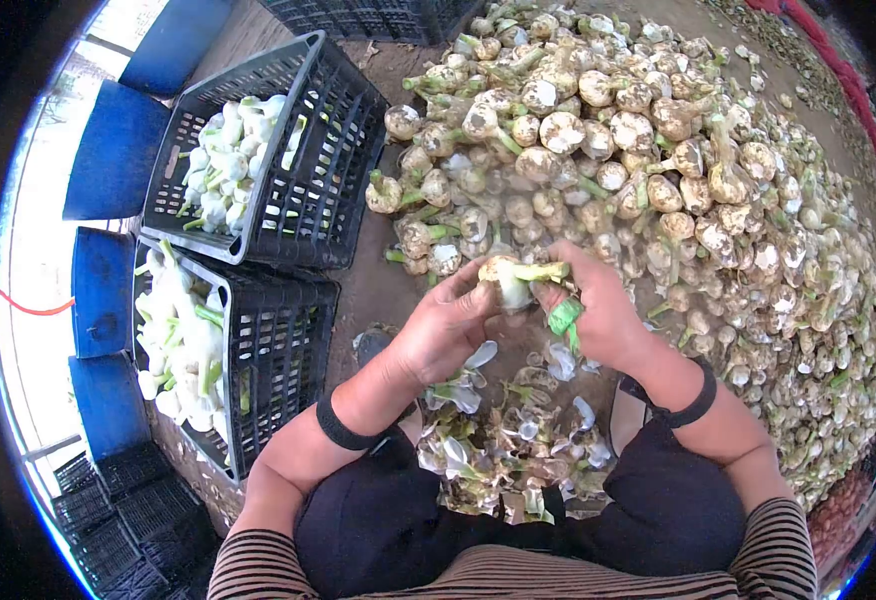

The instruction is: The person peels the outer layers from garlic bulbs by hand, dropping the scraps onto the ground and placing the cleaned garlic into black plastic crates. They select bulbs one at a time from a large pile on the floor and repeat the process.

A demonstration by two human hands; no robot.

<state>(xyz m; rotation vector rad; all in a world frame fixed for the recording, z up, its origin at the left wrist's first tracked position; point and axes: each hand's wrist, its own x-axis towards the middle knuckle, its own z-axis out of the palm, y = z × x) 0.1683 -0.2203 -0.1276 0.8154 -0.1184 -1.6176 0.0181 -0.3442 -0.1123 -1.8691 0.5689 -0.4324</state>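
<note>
A garlic bulb (511, 287) with a green stem is held between both hands, in the middle of the view. My left hand (446, 328) is closed around the left side of the bulb, thumb in front. My right hand (601, 308) is closed at the stem end on the right. Green tape (564, 316) is wrapped around a digit of this hand. The bulb shows white skin below and brown, soiled skin above. Below my hands, peeled garlic skins (528, 410) litter the ground between my legs.
A large heap of soiled garlic bulbs (658, 150) spreads ahead and right. To the left, two black crates, an upper one (333, 170) and a lower one (283, 340), contain whiter bulbs. Blue barrels (118, 150) and stacked black crates (138, 520) stand beyond them.
</note>
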